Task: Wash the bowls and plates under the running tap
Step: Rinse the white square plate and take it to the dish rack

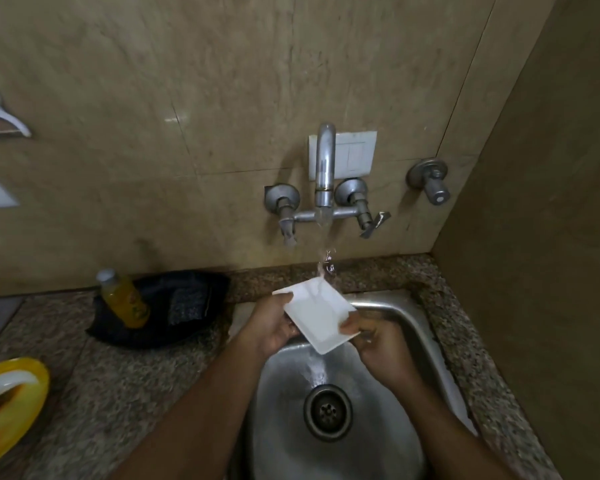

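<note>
Hands first: your left hand [272, 325] grips the left edge of the white square plate [317, 315], with the thumb on the upper face and the other fingers curled under it. Your right hand [378, 344] pinches the right edge of the same plate, thumb on top near the rim, fingers closed below. Both forearms come up from the near side of the picture and meet over the steel sink [388, 306], the left one crossing over the counter edge.

You hold the plate tilted, its far corner higher, above the far part of the sink basin. Water from the tap [324, 168] on the wall falls onto the far corner of the plate and runs down toward the drain [328, 412].

On the granite counter [111, 386], left of the sink, a dark tray [187, 327] holds a bottle of yellow liquid [125, 299] and a scrub pad [186, 304]. At the near left edge sits a yellow plate [21, 417] with a white dish [0, 386] on it, both soiled with orange residue.
</note>
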Motion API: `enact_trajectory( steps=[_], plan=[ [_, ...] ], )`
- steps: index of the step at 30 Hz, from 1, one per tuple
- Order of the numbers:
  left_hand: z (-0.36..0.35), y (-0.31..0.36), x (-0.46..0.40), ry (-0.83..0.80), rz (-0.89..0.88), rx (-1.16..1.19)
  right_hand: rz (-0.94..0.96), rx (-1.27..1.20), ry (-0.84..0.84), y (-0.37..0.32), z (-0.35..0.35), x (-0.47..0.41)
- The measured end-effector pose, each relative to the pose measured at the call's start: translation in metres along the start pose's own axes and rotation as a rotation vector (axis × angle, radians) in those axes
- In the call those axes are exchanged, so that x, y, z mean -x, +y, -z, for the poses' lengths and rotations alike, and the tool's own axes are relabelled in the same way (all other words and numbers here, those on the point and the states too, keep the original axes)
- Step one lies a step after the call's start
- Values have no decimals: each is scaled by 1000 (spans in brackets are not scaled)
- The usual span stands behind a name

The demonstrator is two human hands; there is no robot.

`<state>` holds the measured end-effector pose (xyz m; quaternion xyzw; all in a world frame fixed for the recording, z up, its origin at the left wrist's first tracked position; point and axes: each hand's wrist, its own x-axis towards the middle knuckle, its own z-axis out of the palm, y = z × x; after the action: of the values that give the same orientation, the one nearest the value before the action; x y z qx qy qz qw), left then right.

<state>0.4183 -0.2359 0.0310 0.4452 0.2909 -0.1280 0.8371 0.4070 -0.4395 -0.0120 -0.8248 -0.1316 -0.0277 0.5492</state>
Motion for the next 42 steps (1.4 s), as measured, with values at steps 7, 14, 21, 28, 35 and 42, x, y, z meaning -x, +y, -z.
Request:
enact_trajectory(
  steps=[7, 14, 21, 28, 35, 42],
  plan=[
    [-7, -10, 0, -58, -178, -184, -41, 77, 93, -11, 24, -1],
    [-2, -5, 27, 145, -412, -643, -235, 65, 227, -77, 37, -66],
    [39, -10, 66, 163, -615, -718, -183, 240, 350, -94, 29, -95],
    [61, -19, 82, 239, -670, -693, -76, 400, 358, -97, 32, -92],
    [52, -19, 92, 235, -670, -657, -225, 214, -100, -70, -2, -10],
    [43, -15, 101, 55, -684, -695, -179, 151, -223, -64, -15, 20]
  ],
)
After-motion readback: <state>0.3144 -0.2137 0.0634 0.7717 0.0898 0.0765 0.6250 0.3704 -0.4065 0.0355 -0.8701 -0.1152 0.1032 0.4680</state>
